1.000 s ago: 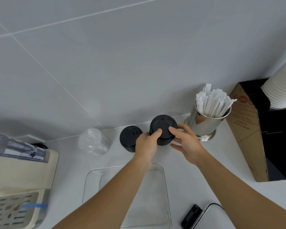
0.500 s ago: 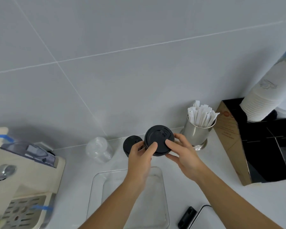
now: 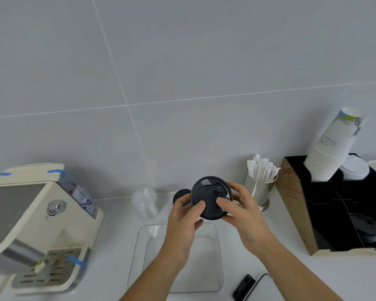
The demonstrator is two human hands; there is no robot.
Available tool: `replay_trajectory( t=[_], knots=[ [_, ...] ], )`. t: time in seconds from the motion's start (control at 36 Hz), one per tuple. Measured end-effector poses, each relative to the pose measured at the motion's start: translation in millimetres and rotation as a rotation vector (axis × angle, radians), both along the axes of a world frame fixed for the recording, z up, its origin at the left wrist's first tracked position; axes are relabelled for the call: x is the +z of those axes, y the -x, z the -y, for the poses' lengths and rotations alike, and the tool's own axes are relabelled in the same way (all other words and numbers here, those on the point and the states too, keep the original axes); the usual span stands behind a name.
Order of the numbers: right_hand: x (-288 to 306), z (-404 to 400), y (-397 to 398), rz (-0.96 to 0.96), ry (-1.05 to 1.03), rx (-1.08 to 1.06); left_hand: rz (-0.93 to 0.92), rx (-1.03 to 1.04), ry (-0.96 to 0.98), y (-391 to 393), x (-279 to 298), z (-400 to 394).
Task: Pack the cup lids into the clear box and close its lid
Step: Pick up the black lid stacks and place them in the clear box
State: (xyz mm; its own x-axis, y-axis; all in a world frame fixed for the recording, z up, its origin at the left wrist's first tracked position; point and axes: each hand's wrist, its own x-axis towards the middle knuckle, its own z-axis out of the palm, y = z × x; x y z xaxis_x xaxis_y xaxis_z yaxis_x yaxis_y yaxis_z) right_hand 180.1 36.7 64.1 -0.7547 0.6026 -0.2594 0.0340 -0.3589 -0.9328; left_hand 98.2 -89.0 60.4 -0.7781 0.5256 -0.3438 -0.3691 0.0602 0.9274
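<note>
i have the stack of black cup lids (image 3: 211, 197) pinched between left hand (image 3: 183, 218) and right hand (image 3: 240, 210), above the empty clear box (image 3: 218, 268); next i'd lower it in.

Black cup lids (image 3: 211, 197), clear box (image 3: 213, 257), cream coffee machine (image 3: 30, 213) with blue tape, grey-tiled wall (image 3: 182, 61)

Single head view, looking forward-down, close over counter (image 3: 117, 253), facing tiled wall (image 3: 182, 61).
</note>
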Motion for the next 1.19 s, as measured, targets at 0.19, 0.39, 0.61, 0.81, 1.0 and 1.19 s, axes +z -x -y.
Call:
replay_trajectory(
  t=[0.19, 0.39, 0.61, 0.81, 1.0, 1.19],
  knots=[
    [-5.9, 6.4, -7.2, 0.048, -0.119, -0.020, 0.039, -0.045, -0.001, -7.7, 2.4, 7.1],
    [30.0, 81.9, -31.2, 0.046, -0.341, 0.021, 0.092, -0.029, -0.155, -39.2, 28.0, 84.0],
    [31.6, 75.0, -34.4, 0.088, -0.421, 0.003, 0.117, -0.052, -0.126, -38.2, 28.6, 79.2],
    [14.9, 75.9, -37.5, 0.206, -0.572, 0.001, -0.049, 0.116, 0.065, -42.4, 16.0, 93.9],
    [4.9, 84.3, -42.3, 0.285, -0.648, 0.029, -0.134, 0.059, 0.082, -56.9, 17.4, 103.1],
    [1.0, 94.3, -42.7, 0.329, -0.719, 0.064, -0.098, 0.050, 0.115, -59.2, 13.5, 103.2]
  ],
)
